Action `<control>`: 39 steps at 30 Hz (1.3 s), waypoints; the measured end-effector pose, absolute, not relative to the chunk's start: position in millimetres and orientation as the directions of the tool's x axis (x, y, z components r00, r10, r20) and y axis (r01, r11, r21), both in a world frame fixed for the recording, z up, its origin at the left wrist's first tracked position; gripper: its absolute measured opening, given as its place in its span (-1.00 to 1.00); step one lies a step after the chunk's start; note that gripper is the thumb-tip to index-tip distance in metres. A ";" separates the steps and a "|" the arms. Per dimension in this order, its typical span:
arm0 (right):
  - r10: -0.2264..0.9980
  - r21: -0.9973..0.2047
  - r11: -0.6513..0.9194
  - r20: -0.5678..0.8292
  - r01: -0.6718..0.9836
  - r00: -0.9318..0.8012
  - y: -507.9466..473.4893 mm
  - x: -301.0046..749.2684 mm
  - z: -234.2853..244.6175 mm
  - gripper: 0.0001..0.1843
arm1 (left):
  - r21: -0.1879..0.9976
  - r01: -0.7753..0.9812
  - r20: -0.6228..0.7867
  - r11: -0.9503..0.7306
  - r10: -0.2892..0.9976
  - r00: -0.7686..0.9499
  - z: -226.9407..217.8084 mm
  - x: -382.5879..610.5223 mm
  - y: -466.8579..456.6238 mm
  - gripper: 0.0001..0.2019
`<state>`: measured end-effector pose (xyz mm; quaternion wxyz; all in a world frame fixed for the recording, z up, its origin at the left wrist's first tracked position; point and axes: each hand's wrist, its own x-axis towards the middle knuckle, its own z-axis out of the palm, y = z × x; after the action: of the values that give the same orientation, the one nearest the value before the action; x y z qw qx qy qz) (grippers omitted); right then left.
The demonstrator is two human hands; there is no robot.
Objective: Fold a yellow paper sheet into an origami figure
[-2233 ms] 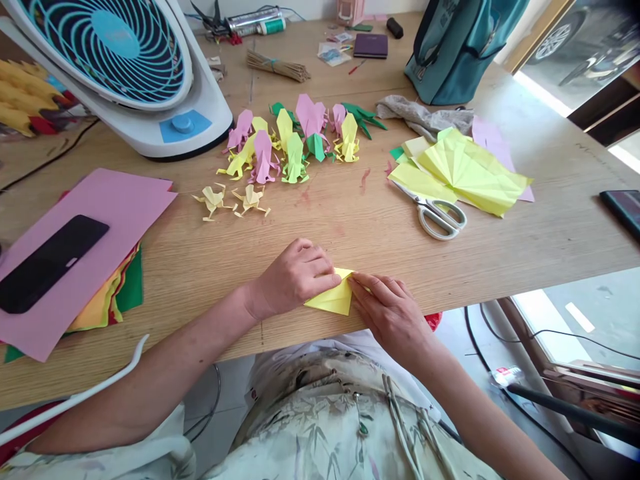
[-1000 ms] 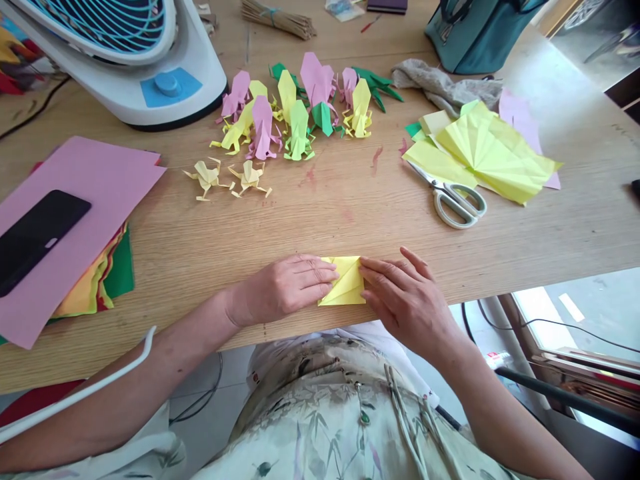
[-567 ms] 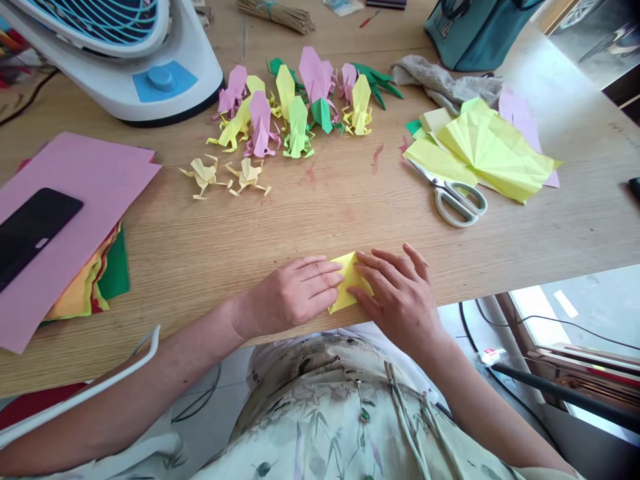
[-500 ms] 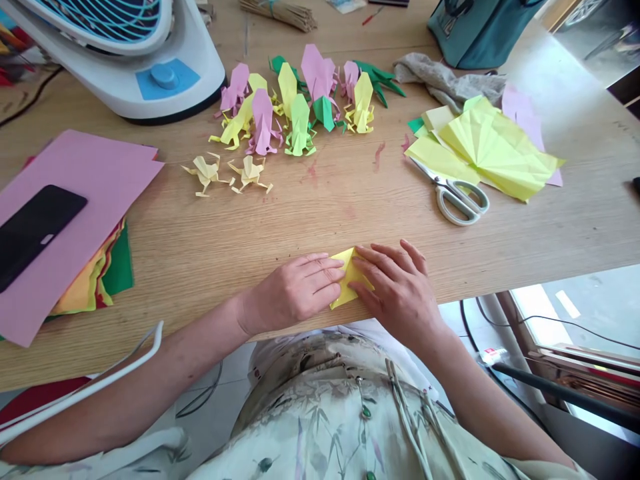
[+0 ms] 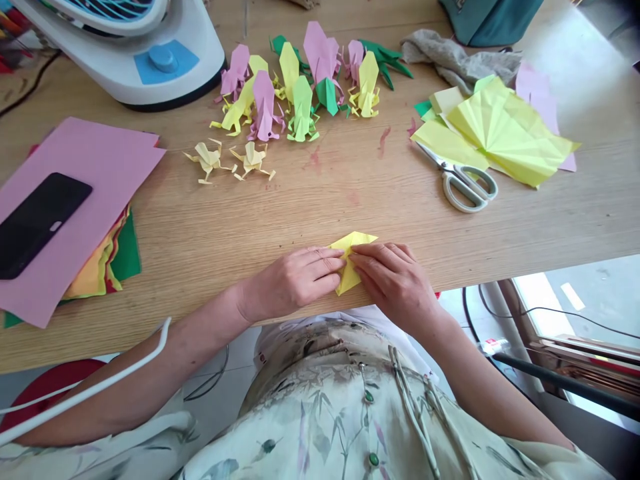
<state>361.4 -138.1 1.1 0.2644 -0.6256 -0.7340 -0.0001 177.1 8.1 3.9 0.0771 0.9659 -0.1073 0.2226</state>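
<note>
My left hand point(image 5: 293, 280) and right hand point(image 5: 397, 277) gripped the folded yellow paper point(image 5: 354, 239) near the front edge of the tabletop point(image 5: 300, 207), covering its sides so I couldn't make out its whole outline. Farther off than the scissors point(image 5: 469, 190), crowded paper figures point(image 5: 303, 110) partly hid one another, the fan point(image 5: 200, 60) was cut off on top, and only the teal bag point(image 5: 490, 23)'s lower part showed

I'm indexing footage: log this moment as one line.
left hand: touching folded yellow paper | right hand: touching same paper | place: near edge of brown wooden table | white-handled metal scissors: untouched
</note>
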 end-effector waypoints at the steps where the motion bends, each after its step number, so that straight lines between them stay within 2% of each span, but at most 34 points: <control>1: 0.915 -0.332 0.219 0.396 0.918 -0.075 -138.8 361.5 0.8 -0.75 | 0.107 -0.247 0.445 -0.963 -0.176 0.878 3.6 176.6 8.3 -0.87; 10: 0.914 -0.344 0.178 0.404 0.922 -0.026 -141.3 359.8 0.3 -0.72 | 0.203 -0.287 0.470 -0.936 -0.164 0.867 4.4 173.9 10.4 -0.81; 17: 0.915 -0.323 0.178 0.403 0.930 -0.035 -145.2 359.2 -0.9 -0.77 | 0.182 -0.308 0.482 -0.934 -0.188 0.856 4.5 171.1 10.8 -0.80; 27: 0.920 -0.366 0.193 0.390 0.910 -0.038 -151.5 358.6 -3.9 -0.71 | 0.139 -0.267 0.394 -0.954 -0.195 0.898 1.2 161.0 7.1 -0.72; 39: 0.922 -0.386 0.194 0.386 0.902 -0.033 -151.5 358.5 -6.3 -0.72 | 0.190 -0.271 0.388 -0.943 -0.182 0.903 1.5 160.9 7.3 -0.71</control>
<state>358.5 -151.5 -6.3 0.2841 -0.6345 -0.7186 0.0179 160.9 7.3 1.5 0.1207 0.9681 -0.1170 0.1860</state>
